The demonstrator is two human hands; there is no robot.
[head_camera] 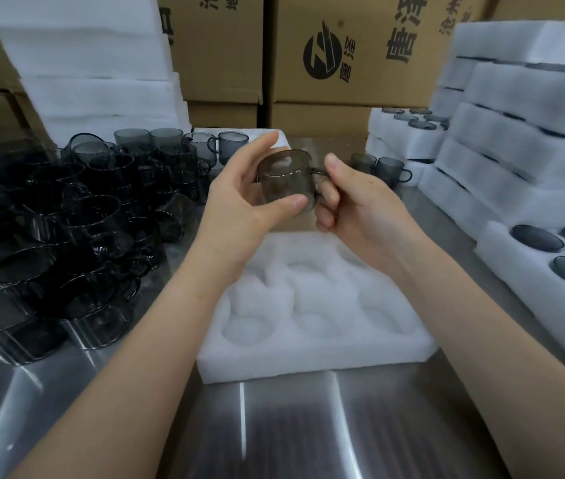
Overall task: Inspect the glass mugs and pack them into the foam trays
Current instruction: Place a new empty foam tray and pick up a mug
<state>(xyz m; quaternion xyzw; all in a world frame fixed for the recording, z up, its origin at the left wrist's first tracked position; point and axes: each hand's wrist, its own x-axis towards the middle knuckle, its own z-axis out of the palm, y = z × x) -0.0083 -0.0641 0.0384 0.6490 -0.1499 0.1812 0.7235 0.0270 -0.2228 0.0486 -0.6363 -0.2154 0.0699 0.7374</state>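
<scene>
Dozens of dark glass mugs (67,236) lie heaped on the left of the steel surface (136,409), some upright and some on their sides, near enough that we can take the next one without leaning. Behind them a stack of foam sheets (94,63) rests against cardboard boxes (343,46). Our left hand (239,198) cups the body of one mug (286,181), thumb low across the near wall and fingers behind the far wall, so its grip is closed around the glass and steadies it. The mug hangs in the air between both hands, above the far edge of the empty foam tray (274,364). It is roughly upright with its mouth tipped a little toward us, which we judge is for looking over the rim and wall. Our right hand (353,202) pinches the handle, thumb on top and fingers curled beneath, a grip clamped there that would let us turn the mug. The tray sits straight in front of us, and the hollows we can see are all unfilled, so the mug has only a short way down once it passes. Further right, two mugs (381,169) stand near the filled trays (516,150), which are stacked in tiers along the right edge with dark glass showing in their hollows.
</scene>
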